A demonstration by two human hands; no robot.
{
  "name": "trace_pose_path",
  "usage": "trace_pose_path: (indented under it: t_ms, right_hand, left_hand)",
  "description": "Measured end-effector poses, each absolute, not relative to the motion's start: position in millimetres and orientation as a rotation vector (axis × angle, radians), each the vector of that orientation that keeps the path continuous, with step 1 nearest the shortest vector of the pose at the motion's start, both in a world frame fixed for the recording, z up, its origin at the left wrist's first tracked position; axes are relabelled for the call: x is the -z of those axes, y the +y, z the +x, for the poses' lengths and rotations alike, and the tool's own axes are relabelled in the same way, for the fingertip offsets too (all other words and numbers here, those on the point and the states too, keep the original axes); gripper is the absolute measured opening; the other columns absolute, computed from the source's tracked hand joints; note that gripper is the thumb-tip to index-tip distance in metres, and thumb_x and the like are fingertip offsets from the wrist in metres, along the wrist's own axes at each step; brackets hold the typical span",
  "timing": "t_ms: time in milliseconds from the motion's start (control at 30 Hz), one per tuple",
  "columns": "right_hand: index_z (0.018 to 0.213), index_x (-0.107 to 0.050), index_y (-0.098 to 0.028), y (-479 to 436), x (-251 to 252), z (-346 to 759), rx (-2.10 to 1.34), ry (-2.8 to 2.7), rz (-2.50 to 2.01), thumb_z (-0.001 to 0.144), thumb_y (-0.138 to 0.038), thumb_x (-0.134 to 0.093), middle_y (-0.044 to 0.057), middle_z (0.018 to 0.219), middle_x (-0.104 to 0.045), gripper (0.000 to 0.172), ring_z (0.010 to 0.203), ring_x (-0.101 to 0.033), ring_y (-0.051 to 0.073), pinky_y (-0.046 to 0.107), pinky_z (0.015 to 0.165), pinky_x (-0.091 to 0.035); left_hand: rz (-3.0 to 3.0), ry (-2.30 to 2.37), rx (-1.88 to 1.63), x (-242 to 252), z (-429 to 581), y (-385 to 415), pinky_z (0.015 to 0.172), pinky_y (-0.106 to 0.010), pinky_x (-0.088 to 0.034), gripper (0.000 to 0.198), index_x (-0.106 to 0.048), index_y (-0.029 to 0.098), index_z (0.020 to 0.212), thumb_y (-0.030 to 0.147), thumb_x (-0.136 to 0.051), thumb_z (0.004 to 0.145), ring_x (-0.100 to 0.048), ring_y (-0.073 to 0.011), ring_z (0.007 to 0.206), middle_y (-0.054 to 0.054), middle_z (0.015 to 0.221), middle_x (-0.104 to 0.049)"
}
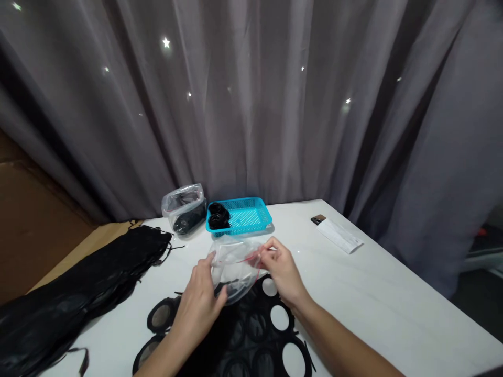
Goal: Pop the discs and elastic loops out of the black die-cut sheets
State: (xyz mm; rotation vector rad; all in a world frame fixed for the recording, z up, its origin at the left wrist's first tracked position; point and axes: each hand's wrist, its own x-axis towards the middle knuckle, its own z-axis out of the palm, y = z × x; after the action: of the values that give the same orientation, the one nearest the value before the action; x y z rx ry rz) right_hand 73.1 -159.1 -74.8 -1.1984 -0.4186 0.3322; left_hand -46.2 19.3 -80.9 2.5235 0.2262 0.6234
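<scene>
- The clear bag is in the middle, up in both hands, above the near part of the white table.
- The right hand pinches the bag near its top corner, by the red strip. Its thumb and first finger are close together.
- The left hand holds the other side of the bag. Its thumb is spread a bit away from its fingers.
- How far along? The bag is in hand, but I can't tell if its top is closed all the way. Something dark shows low in the bag, so maybe it is partly filled, or maybe that is just the black stuff behind it.
- Under the hands lies a big black piece with lots of round windows. Its bottom is cut off, and the arms hide some of it.
- Behind the bag is a blue basket with black coils at its left end.
- Left of the basket, another see-through bag has a dark lump inside, too blurry to name.
- A long black pile lies on the left, cut off at the edge.
- On the right, white paper covers part of a small dark thing.
</scene>
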Motion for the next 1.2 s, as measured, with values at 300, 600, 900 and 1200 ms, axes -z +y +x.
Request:
trace_pose_path:
  t_ms: [300,600,900,1200]
  right_hand:
    - [0.097,-0.045,-0.024,-158,67,55,-0.752,-0.508,-1.114,0.076,-0.036,-0.061,-0.012,0.055,-0.029,0.029,0.044,-0.020,0.008,0.020,0.047,-0.021]
    - [0.070,-0.056,-0.018,-129,97,84,-0.316,-0.462,-1.476,0.082,-0.034,-0.060,0.003,0.074,-0.059,0.020,0.073,-0.055,0.017,0.027,0.069,-0.043]
    - [0.111,-0.047,-0.023,-137,83,61,-0.761,-0.576,-1.150,0.068,-0.023,-0.078,-0.006,0.079,-0.057,0.054,0.065,-0.051,0.010,0.023,0.065,-0.043]
    - [0.097,-0.057,-0.022,-121,42,71,-0.396,-1.343,-1.690,0.075,-0.003,-0.057,0.000,0.101,-0.049,0.029,0.073,-0.050,0.010,0.021,0.067,-0.040]
  left_hand:
    - [2.333,0.298,-0.866,64,-10,54,0.062,-0.028,-0.043,0.022,-0.041,0.022,0.068,0.033,-0.052,0.084,-0.056,-0.0185,0.064,-0.001,0.067,-0.053]
    - [2.414,0.221,-0.689,60,-25,24,0.066,-0.024,-0.045,0.022,-0.046,0.022,0.106,0.027,-0.047,0.085,-0.061,-0.0167,0.071,0.001,0.078,-0.058]
    - [2.773,0.646,-0.677,73,-29,64,0.088,-0.041,-0.044,0.061,-0.046,0.016,0.142,0.005,-0.041,0.082,-0.057,-0.0318,0.113,-0.019,0.129,-0.054]
    - [2.719,0.455,-0.557,61,2,81,0.085,-0.035,-0.047,0.077,-0.032,0.014,0.153,0.002,-0.037,0.078,-0.063,-0.0238,0.094,-0.014,0.112,-0.063]
